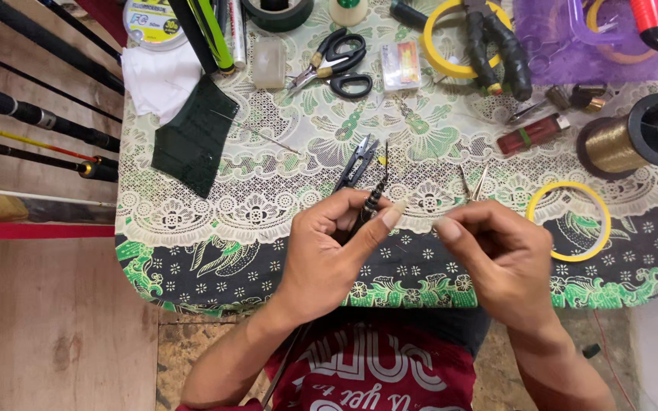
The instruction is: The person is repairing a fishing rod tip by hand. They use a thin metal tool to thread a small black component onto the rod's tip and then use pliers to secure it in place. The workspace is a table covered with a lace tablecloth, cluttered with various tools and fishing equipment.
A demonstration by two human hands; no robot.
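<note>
My left hand [327,251] is closed round the thin dark tip of a fishing rod [375,199], which pokes up past my thumb toward the table's middle. My right hand [496,247] hovers just to the right of it, fingers pinched together; whether a thread runs between the hands is too fine to see. A small black thread snipper [357,161] lies on the patterned tablecloth [215,228] just beyond my left hand. Small metal pieces [472,183] lie above my right hand.
Scissors [338,62], black-handled pliers [496,47], yellow tape rings [570,219], a spool of gold thread [637,137], a red lighter [533,134], a dark green cloth [193,135] and a line spool [152,21] crowd the table. Several fishing rods [36,116] lie at left.
</note>
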